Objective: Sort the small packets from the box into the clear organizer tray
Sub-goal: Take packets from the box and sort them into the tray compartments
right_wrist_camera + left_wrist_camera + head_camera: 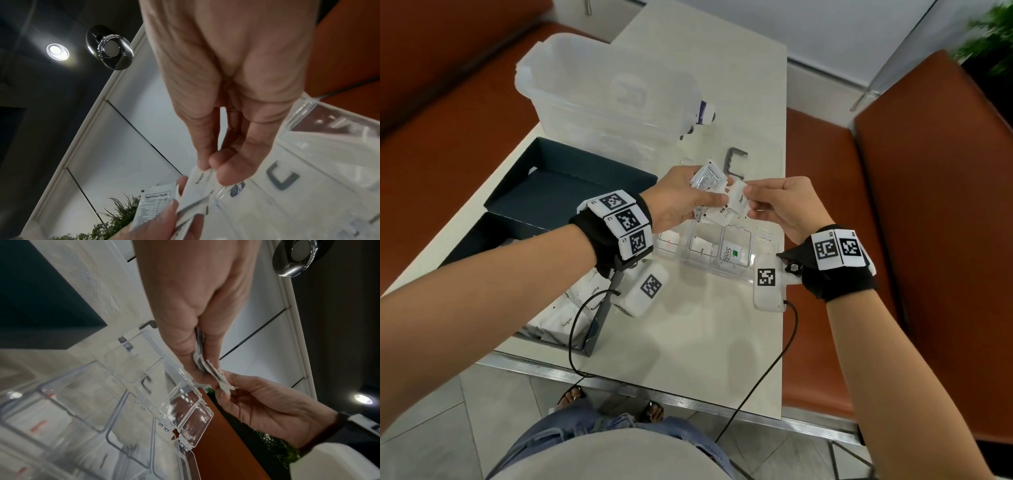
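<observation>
Both my forearms reach forward, wrists banded in black. My left hand [681, 198] curls its fingers [709, 199] around a small bunch — my right hand [784, 205] meets it, thumb and fingertips [207, 162] pinching — both raised.

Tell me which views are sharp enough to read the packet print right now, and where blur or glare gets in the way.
Head view: sharp at centre, the Stevia packet reads, edges smeared. Right wrist view: "Nutrition Facts" reads on the packet in the left hand; ceiling light flares. Left wrist view: packets edge-on, clear organizer tray motion-blurred.
</observation>
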`<state>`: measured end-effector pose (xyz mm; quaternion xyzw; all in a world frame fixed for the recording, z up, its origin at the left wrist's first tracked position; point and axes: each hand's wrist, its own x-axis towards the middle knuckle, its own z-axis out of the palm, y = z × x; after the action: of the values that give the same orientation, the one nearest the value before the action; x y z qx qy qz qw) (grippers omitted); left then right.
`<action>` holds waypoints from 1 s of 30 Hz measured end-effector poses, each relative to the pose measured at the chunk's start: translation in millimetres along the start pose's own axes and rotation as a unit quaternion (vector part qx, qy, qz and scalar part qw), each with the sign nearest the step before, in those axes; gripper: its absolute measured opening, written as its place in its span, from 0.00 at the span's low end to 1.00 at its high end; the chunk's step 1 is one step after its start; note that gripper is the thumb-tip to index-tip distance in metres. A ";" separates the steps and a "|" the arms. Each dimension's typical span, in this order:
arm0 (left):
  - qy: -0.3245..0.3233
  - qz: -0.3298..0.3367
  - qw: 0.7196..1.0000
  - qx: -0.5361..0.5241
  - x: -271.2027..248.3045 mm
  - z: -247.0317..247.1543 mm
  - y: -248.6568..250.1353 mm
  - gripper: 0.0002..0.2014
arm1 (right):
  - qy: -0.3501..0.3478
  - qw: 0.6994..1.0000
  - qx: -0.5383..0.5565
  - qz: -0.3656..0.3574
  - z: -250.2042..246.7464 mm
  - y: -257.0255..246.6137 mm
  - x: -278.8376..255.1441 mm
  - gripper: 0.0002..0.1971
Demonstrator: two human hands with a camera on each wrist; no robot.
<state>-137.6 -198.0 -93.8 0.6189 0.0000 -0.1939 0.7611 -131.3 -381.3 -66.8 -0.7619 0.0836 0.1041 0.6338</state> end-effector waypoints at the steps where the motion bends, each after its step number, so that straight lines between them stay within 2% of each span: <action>1: 0.001 -0.002 1.000 0.002 -0.3 -0.6 -0.5 0.16 | 0.002 1.000 0.005 0.003 1.5 0.8 0.7 0.10; 3: 0.007 -0.007 1.000 0.004 -1.3 -4.5 -0.9 0.17 | 0.015 1.000 0.021 0.013 1.8 1.2 2.6 0.07; 5: 0.018 -0.013 1.000 0.005 -2.6 -11.8 -0.7 0.19 | 0.055 0.998 0.008 0.019 -1.4 1.0 7.0 0.04; 8: 0.034 -0.014 0.999 0.003 -4.9 -23.4 1.0 0.19 | 0.105 0.988 -0.114 -0.007 2.0 10.2 16.3 0.04; 12: 0.047 -0.016 0.999 -0.007 -6.3 -30.0 4.4 0.19 | 0.052 0.958 -0.278 -0.049 31.7 37.6 21.3 0.08; 18: 0.048 -0.018 0.999 -0.016 -8.2 -34.1 3.5 0.19 | 0.033 0.883 -0.468 -0.024 62.6 67.5 23.3 0.08; 23: 0.046 -0.026 0.998 -0.021 -10.0 -38.1 1.4 0.18 | 0.026 0.749 -0.659 -0.059 71.4 79.6 23.1 0.12; 25: 0.046 -0.026 0.998 -0.023 -10.8 -39.6 1.5 0.18 | 0.011 0.714 -0.698 -0.062 70.7 81.6 25.2 0.13; 28: 0.045 -0.028 0.998 -0.026 -11.3 -40.9 2.2 0.19 | -0.013 0.687 -0.723 -0.067 70.8 83.0 26.4 0.15; 30: 0.045 -0.029 0.998 -0.024 -11.8 -40.7 2.5 0.19 | -0.026 0.688 -0.722 -0.065 71.2 82.6 26.3 0.17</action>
<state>-138.0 -155.7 -98.1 0.6083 0.0566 -0.1874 0.7692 -131.1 -326.3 -164.5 -0.9847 -0.0839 0.1104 -0.1053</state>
